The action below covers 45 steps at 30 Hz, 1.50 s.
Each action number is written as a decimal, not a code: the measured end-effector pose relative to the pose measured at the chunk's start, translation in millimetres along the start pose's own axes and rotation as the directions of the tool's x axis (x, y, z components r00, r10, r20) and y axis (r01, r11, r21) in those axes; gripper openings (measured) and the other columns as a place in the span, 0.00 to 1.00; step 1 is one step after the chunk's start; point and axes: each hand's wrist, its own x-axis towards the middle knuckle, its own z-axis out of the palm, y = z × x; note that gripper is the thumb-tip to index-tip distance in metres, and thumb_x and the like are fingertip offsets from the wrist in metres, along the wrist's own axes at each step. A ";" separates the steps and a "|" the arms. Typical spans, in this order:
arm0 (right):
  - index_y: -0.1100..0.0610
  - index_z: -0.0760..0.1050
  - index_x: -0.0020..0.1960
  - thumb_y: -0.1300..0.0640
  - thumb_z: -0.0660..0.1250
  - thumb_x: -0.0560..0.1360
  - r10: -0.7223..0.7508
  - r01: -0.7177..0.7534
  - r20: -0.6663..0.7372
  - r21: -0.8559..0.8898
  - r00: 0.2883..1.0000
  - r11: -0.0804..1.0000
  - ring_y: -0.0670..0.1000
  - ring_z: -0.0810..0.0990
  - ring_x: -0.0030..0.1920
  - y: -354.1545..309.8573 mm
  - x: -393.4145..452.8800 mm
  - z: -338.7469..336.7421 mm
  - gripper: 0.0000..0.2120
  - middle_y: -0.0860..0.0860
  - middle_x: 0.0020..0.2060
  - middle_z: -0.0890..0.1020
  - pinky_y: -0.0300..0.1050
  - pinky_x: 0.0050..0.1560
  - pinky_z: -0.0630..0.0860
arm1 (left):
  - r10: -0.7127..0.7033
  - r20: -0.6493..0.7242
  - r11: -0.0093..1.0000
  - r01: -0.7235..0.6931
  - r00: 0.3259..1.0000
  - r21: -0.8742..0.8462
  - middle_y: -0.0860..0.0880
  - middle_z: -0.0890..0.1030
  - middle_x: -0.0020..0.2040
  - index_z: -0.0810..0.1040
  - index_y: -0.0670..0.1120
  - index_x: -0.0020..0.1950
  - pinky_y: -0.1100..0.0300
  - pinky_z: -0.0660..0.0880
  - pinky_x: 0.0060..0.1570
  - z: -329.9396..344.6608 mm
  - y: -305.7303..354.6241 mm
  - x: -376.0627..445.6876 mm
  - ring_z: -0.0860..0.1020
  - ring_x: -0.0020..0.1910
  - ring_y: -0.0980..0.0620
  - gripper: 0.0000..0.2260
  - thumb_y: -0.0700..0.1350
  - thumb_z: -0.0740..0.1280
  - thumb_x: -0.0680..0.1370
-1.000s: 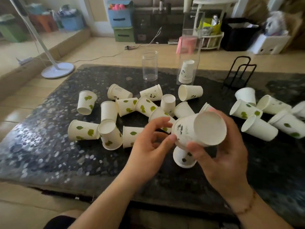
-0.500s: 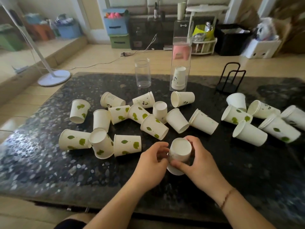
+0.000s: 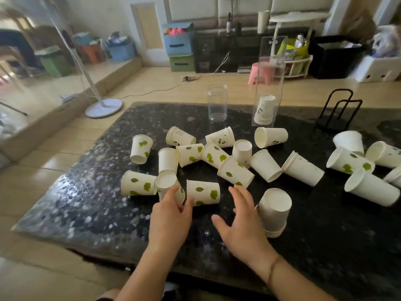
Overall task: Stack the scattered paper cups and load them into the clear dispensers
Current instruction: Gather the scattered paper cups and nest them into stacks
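Several white paper cups, some with green leaves, lie scattered on the dark stone table (image 3: 82, 205). A short stack of cups (image 3: 274, 211) stands upside down near the front, with nothing holding it. My right hand (image 3: 238, 222) hovers open just left of it, fingers spread. My left hand (image 3: 171, 216) reaches over an upside-down cup (image 3: 167, 182); index finger and thumb touch its near side, and the cup stands on the table. A leaf cup (image 3: 204, 192) lies on its side between my hands. At the back stand a round clear dispenser (image 3: 217, 103) and a tall square clear dispenser (image 3: 270, 68) holding a small cup stack (image 3: 264, 109).
A black wire rack (image 3: 338, 109) stands at the back right of the table. More cups (image 3: 368, 187) lie along the right edge. A white fan base (image 3: 104, 107) sits on the floor beyond the table's left corner.
Both hands set the stacked cups upside down on the table and let go. My left hand moved left onto the upside-down cup; my right hand opened beside the stack.
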 end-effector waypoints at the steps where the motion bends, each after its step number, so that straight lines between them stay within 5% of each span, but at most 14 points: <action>1: 0.53 0.51 0.78 0.48 0.68 0.76 0.082 -0.081 0.026 -0.040 0.996 0.996 0.45 0.50 0.77 0.2 8.9 6.6 0.38 0.45 0.78 0.50 0.43 0.76 0.53 | -0.005 0.026 0.999 0.004 1.000 0.032 0.56 0.77 0.36 0.74 0.48 0.69 0.61 0.75 0.45 2.9 -1.9 1.3 0.75 0.36 0.61 0.20 0.53 0.67 0.79; 6: 0.56 0.58 0.76 0.47 0.67 0.76 0.160 -0.152 0.073 -0.096 0.984 0.984 0.49 0.52 0.77 -2.5 21.2 23.8 0.33 0.50 0.76 0.59 0.44 0.74 0.54 | -0.049 0.098 0.999 0.050 0.994 -0.013 0.56 0.78 0.37 0.82 0.46 0.51 0.65 0.73 0.38 11.7 -12.1 5.9 0.76 0.38 0.60 0.09 0.49 0.64 0.81; 9: 0.44 0.63 0.66 0.48 0.71 0.73 0.024 -0.015 -0.069 0.134 0.997 0.991 0.40 0.64 0.68 -9.4 10.1 20.2 0.26 0.41 0.65 0.66 0.41 0.68 0.66 | -0.056 0.052 0.974 0.066 0.997 -0.214 0.51 0.77 0.34 0.78 0.45 0.39 0.66 0.67 0.32 4.8 -14.4 7.8 0.75 0.33 0.56 0.12 0.45 0.63 0.82; 12: 0.42 0.64 0.59 0.51 0.74 0.71 -0.083 0.144 -0.185 0.346 0.979 0.927 0.42 0.73 0.62 -20.6 3.1 9.7 0.23 0.41 0.60 0.70 0.37 0.57 0.76 | -0.067 0.165 0.829 0.147 0.984 -0.539 0.48 0.76 0.29 0.78 0.43 0.39 0.62 0.71 0.25 1.8 -6.3 -1.5 0.73 0.25 0.55 0.13 0.41 0.62 0.82; 15: 0.42 0.65 0.58 0.52 0.73 0.71 -0.203 0.306 -0.313 0.325 0.928 0.895 0.47 0.77 0.60 -32.4 -2.3 -12.6 0.22 0.40 0.58 0.74 0.42 0.55 0.79 | 0.042 0.166 0.708 0.088 0.985 -0.701 0.49 0.77 0.30 0.80 0.44 0.46 0.63 0.70 0.24 6.7 7.6 -17.9 0.74 0.26 0.53 0.08 0.46 0.65 0.80; 18: 0.42 0.64 0.63 0.51 0.74 0.71 -0.327 0.427 -0.388 0.205 0.861 0.881 0.46 0.76 0.62 -39.1 -11.2 -50.5 0.27 0.39 0.61 0.74 0.41 0.58 0.77 | 0.253 -0.036 0.751 -0.219 0.967 -0.623 0.57 0.80 0.52 0.71 0.50 0.67 0.62 0.79 0.41 12.6 24.9 -26.5 0.81 0.47 0.56 0.20 0.54 0.67 0.78; 22: 0.45 0.64 0.68 0.47 0.74 0.69 -0.336 0.365 -0.390 0.000 0.857 0.931 0.42 0.72 0.66 -17.4 -21.3 -94.6 0.31 0.37 0.64 0.73 0.42 0.64 0.73 | 0.616 -0.005 0.737 -0.579 0.788 -0.349 0.59 0.71 0.72 0.66 0.56 0.73 0.58 0.67 0.71 32.3 53.2 -33.3 0.66 0.73 0.59 0.25 0.57 0.66 0.77; 26: 0.47 0.60 0.74 0.47 0.73 0.70 -0.144 0.139 -0.324 -0.036 0.935 0.990 0.38 0.66 0.70 21.5 -20.9 -94.8 0.37 0.41 0.70 0.70 0.35 0.67 0.67 | 0.542 0.199 0.821 -0.464 0.817 -0.332 0.63 0.71 0.71 0.64 0.60 0.74 0.54 0.66 0.73 65.0 60.7 -37.4 0.65 0.72 0.64 0.27 0.55 0.69 0.77; 31: 0.44 0.57 0.75 0.50 0.72 0.73 -0.027 0.006 -0.169 -0.119 0.985 0.993 0.33 0.60 0.64 52.7 -21.4 -80.1 0.36 0.40 0.70 0.68 0.20 0.55 0.60 | 0.410 0.355 0.911 -0.357 0.840 -0.208 0.61 0.75 0.67 0.64 0.58 0.74 0.55 0.71 0.69 89.1 45.1 -39.1 0.72 0.68 0.62 0.31 0.49 0.74 0.74; 36: 0.41 0.51 0.76 0.41 0.73 0.68 0.018 -0.028 -0.178 -0.050 0.984 0.998 0.39 0.61 0.70 54.3 -24.7 -86.7 0.44 0.40 0.73 0.64 0.41 0.69 0.61 | 0.464 0.361 0.886 -0.425 0.809 -0.186 0.61 0.66 0.75 0.59 0.58 0.77 0.58 0.63 0.75 90.4 30.5 -42.2 0.62 0.74 0.64 0.34 0.49 0.72 0.75; 38: 0.47 0.56 0.75 0.38 0.69 0.71 -0.179 0.155 -0.322 -0.099 0.930 0.983 0.46 0.64 0.72 46.4 -28.5 -90.9 0.39 0.44 0.72 0.65 0.49 0.70 0.67 | 0.572 0.251 0.820 -0.538 0.781 -0.194 0.59 0.61 0.78 0.59 0.55 0.78 0.63 0.58 0.76 80.3 26.5 -37.1 0.57 0.77 0.63 0.35 0.46 0.72 0.75; 41: 0.54 0.66 0.69 0.48 0.66 0.74 -0.466 0.466 -0.431 -0.114 0.773 0.877 0.49 0.71 0.67 16.2 -34.9 -85.0 0.26 0.46 0.66 0.71 0.44 0.65 0.71 | 0.610 -0.208 0.731 -0.644 0.764 -0.224 0.47 0.68 0.74 0.68 0.45 0.73 0.63 0.62 0.74 57.6 21.1 -21.0 0.64 0.75 0.53 0.28 0.42 0.70 0.74; 43: 0.50 0.69 0.66 0.48 0.66 0.74 -0.440 0.490 -0.385 0.038 0.811 0.871 0.47 0.73 0.65 -11.1 -33.9 -69.6 0.22 0.40 0.64 0.72 0.36 0.62 0.70 | 0.509 -0.417 0.740 -0.630 0.753 -0.235 0.43 0.69 0.72 0.68 0.42 0.71 0.57 0.66 0.72 39.8 13.6 -5.8 0.66 0.74 0.50 0.26 0.43 0.68 0.74; 45: 0.44 0.69 0.65 0.46 0.67 0.74 -0.275 0.340 -0.255 0.263 0.927 0.903 0.42 0.73 0.64 -29.3 -24.5 -46.4 0.20 0.35 0.62 0.73 0.35 0.60 0.72 | 0.357 -0.515 0.781 -0.552 0.779 -0.294 0.45 0.68 0.71 0.67 0.42 0.71 0.50 0.69 0.70 25.1 1.7 9.2 0.67 0.73 0.48 0.25 0.46 0.66 0.75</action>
